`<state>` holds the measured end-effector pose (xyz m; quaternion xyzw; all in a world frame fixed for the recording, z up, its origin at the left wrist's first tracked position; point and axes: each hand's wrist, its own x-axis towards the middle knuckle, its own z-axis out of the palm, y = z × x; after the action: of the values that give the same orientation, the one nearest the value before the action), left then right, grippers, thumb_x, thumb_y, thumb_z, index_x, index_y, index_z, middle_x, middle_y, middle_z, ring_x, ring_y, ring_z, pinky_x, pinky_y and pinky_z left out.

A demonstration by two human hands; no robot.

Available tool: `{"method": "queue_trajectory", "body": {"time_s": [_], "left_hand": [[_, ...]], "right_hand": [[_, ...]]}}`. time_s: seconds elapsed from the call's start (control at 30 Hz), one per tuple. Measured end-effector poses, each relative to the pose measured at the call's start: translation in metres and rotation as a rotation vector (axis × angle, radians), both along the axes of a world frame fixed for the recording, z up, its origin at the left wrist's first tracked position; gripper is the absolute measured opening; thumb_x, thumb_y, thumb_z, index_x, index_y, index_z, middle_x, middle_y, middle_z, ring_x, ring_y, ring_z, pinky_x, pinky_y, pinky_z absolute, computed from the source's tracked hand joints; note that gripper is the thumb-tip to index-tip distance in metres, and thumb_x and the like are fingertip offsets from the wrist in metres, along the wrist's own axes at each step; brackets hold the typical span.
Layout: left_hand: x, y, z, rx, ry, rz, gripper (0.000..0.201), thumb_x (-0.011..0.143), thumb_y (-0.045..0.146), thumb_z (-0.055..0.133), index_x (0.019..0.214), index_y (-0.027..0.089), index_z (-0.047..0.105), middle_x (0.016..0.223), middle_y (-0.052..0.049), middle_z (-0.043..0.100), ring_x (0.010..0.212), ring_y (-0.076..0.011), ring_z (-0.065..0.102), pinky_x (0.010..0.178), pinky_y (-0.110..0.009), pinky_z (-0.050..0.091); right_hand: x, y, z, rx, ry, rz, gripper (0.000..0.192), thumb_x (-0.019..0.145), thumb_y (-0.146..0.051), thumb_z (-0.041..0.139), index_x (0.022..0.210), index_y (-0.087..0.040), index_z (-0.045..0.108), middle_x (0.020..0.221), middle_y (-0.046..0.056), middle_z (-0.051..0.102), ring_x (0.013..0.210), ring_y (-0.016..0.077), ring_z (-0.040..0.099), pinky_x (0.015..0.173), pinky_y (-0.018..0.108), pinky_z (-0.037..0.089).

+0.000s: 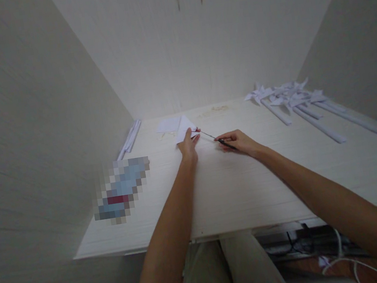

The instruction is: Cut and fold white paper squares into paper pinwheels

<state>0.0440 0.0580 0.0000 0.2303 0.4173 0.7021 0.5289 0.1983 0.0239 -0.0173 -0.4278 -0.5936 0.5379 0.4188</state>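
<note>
My left hand [188, 146] pinches the near corner of a folded white paper sheet [184, 128] lying on the white table [224, 188]. My right hand [238, 141] grips a pair of scissors with dark handles [217, 140]; their thin metal blades point left toward the paper and reach its edge by my left fingertips. Another flat white sheet [168, 125] lies just left of the folded one.
Several white paper pinwheels on rolled paper sticks [296, 101] lie at the right back of the table. Rolled paper sticks [130, 137] rest along the left wall. A blurred blue object [122, 189] sits at the left front. Cables [336, 256] hang below the table edge.
</note>
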Motion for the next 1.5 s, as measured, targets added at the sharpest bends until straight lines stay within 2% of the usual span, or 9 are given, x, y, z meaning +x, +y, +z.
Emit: {"method": "queue_trajectory", "body": {"time_s": [0.33, 0.73, 0.97, 1.5], "left_hand": [[0.000, 0.000, -0.002, 0.033, 0.001, -0.027, 0.021, 0.076, 0.013, 0.053, 0.097, 0.010, 0.054, 0.080, -0.008, 0.066, 0.062, -0.0111, 0.063, 0.063, -0.022, 0.049], [0.001, 0.001, -0.001, 0.063, -0.070, -0.019, 0.014, 0.074, 0.006, 0.053, 0.088, 0.011, 0.053, 0.062, -0.001, 0.062, 0.052, -0.0093, 0.061, 0.052, -0.017, 0.048], [0.002, -0.001, -0.001, 0.050, -0.054, -0.026, 0.016, 0.075, 0.007, 0.053, 0.090, 0.011, 0.054, 0.064, -0.002, 0.063, 0.054, -0.0093, 0.061, 0.053, -0.018, 0.047], [0.002, -0.002, 0.000, 0.012, -0.007, -0.021, 0.019, 0.075, 0.008, 0.055, 0.094, 0.010, 0.056, 0.070, -0.004, 0.065, 0.057, -0.0100, 0.062, 0.054, -0.018, 0.048]], "right_hand": [[0.004, 0.004, -0.006, 0.013, -0.012, 0.016, 0.031, 0.062, -0.035, 0.066, 0.084, -0.013, 0.069, 0.050, -0.001, 0.054, 0.042, 0.0057, 0.045, 0.037, 0.017, 0.027], [0.004, 0.004, -0.006, 0.050, -0.078, 0.020, 0.037, 0.064, -0.037, 0.063, 0.089, -0.011, 0.068, 0.050, -0.001, 0.052, 0.042, 0.0058, 0.042, 0.038, 0.018, 0.023], [0.008, 0.009, -0.014, 0.067, -0.101, 0.042, 0.038, 0.067, -0.038, 0.061, 0.093, -0.012, 0.068, 0.051, 0.000, 0.052, 0.042, 0.0067, 0.041, 0.040, 0.020, 0.024], [0.005, 0.004, -0.008, 0.079, -0.094, 0.043, 0.032, 0.067, -0.033, 0.059, 0.088, -0.011, 0.068, 0.050, 0.000, 0.053, 0.041, 0.0060, 0.041, 0.038, 0.019, 0.019]]}}
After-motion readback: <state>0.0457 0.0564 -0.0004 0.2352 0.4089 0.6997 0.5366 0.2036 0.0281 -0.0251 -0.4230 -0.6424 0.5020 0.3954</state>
